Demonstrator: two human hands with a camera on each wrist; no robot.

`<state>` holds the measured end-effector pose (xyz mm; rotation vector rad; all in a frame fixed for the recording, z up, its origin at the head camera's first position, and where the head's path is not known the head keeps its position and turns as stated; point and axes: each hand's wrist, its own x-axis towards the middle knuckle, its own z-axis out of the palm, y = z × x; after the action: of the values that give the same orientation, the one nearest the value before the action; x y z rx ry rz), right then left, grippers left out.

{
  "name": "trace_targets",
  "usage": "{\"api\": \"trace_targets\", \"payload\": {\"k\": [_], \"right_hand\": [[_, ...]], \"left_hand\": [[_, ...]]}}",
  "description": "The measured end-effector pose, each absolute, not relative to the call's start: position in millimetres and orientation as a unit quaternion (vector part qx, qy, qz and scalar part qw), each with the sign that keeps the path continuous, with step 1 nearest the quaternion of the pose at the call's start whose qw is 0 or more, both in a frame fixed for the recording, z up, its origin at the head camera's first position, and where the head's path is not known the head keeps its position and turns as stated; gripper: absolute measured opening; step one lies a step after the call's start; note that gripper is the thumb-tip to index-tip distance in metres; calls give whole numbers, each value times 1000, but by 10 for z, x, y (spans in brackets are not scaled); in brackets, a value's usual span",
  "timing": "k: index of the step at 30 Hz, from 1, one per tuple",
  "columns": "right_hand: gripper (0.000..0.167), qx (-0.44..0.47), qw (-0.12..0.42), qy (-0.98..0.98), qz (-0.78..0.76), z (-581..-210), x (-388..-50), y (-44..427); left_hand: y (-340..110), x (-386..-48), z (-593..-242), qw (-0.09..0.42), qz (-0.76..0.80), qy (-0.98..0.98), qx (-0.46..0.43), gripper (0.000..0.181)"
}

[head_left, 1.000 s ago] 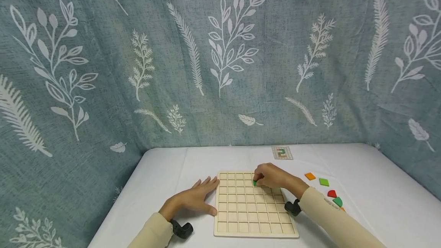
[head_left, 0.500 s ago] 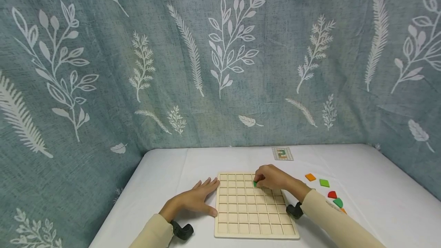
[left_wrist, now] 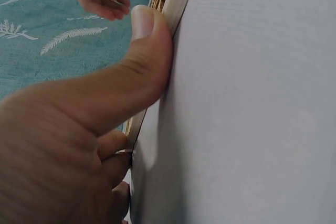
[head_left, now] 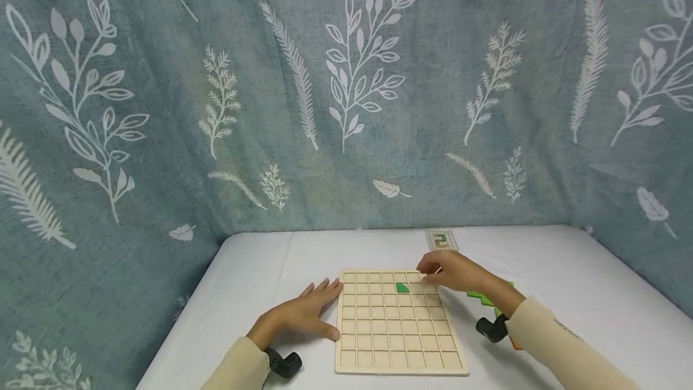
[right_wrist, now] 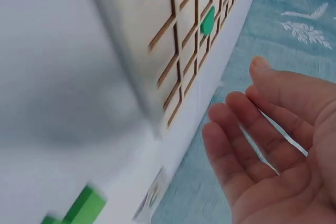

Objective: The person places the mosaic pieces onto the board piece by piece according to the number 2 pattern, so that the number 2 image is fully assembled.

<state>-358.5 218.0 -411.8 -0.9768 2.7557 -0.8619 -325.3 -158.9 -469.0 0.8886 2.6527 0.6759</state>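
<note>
A wooden grid board point(head_left: 400, 342) lies flat on the white table. In one cell of its second row from the back sits a green quarter-circle tile point(head_left: 402, 287), also visible as a green tile point(right_wrist: 208, 22) in the right wrist view. My right hand point(head_left: 452, 269) hovers by the board's back right corner, its fingers loosely bent with nothing between them. On the left, my left hand point(head_left: 305, 313) rests against the board's edge with fingers spread; its thumb point(left_wrist: 144, 51) touches the side of the board.
Light green tiles point(head_left: 486, 301) and an orange tile point(head_left: 515, 343) lie right of the board, partly hidden by the right forearm. Behind the board is a small card point(head_left: 441, 239) with a grid pattern. A patterned curtain point(head_left: 325, 107) hangs beyond the table.
My right hand has let go of the green quarter-circle tile, which stays in its cell, and has moved right. My left hand keeps its place at the board's left edge.
</note>
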Motion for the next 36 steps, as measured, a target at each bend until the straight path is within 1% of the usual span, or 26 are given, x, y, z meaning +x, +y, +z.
{"api": "trace_targets", "payload": {"k": [4, 9, 16, 21, 24, 27, 32, 36], "right_hand": [[26, -295, 45, 914, -274, -4058, -3517, 2410], [27, -271, 24, 926, -261, -4049, -3435, 2749], [30, -242, 52, 930, -272, -4172, -3316, 3199], [32, -192, 44, 941, -276, -4130, -3279, 3390], [37, -159, 41, 941, -296, -4082, -3248, 3480], [42, -146, 40, 935, -319, -4080, -3237, 3576], [48, -114, 41, 935, -333, -4173, -3272, 3756], [49, -87, 35, 938, -335, -4277, -3324, 3847]], "left_hand": [[-1582, -3256, -4691, 132, 233, 914, 304, 112], [-1578, -3268, -4700, 141, 240, 912, 300, 112], [-1556, -3236, -4744, 152, 239, 910, 304, 112], [-1563, -3259, -4687, 143, 241, 912, 298, 113], [-1576, -3285, -4656, 140, 241, 912, 302, 113], [-1591, -3292, -4661, 140, 238, 911, 307, 112], [-1605, -3276, -4681, 144, 238, 911, 305, 112], [-1599, -3278, -4675, 149, 239, 910, 304, 113]]}}
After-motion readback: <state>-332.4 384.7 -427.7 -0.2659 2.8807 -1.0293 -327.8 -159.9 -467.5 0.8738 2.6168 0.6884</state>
